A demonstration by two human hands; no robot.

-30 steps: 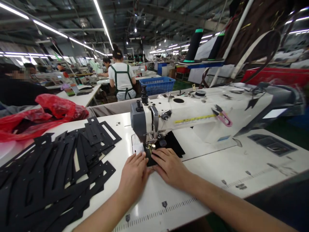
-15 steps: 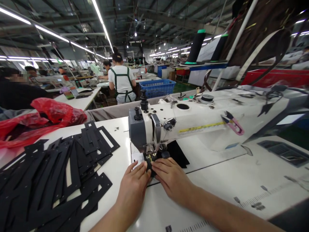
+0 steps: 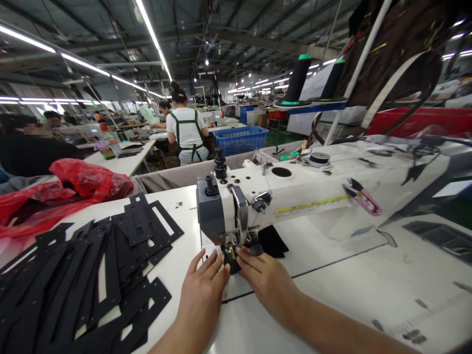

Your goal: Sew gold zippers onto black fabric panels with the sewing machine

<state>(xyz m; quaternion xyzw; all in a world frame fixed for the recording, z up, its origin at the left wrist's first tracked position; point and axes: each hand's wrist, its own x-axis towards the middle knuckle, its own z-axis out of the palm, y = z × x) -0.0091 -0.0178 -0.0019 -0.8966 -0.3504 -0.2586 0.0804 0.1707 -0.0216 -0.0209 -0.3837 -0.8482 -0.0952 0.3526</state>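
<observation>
Head view: both hands are at the needle end of a white sewing machine [image 3: 243,196], their fingertips near each other on either side of a small black piece [image 3: 231,264]. The left hand [image 3: 204,287] has its fingers stretched forward and spread a little, the tips resting at the left edge of that piece; the right hand [image 3: 271,280] has its fingers straight and close together, the tips at its right edge. Neither grip is clenched: both are loose, guiding-flat, with the piece lying between them, right below the machine's presser area, where a yellowish mark shows on it. Just beyond the right fingers, a flat black sheet [image 3: 273,241] lies on the white tabletop [image 3: 254,324]. Left of the left hand, well apart from it, cut black panels [image 3: 92,275] overlap in a heap, with a red plastic bag [image 3: 90,182] behind them. Up and to the right of the right hand, pink-handled snips [image 3: 365,199] rest against the machine arm, beside a yellow measuring strip [image 3: 313,204]. Far ahead of both hands are a blue basket [image 3: 239,139] and a person in a white shirt [image 3: 189,130], back turned.
</observation>
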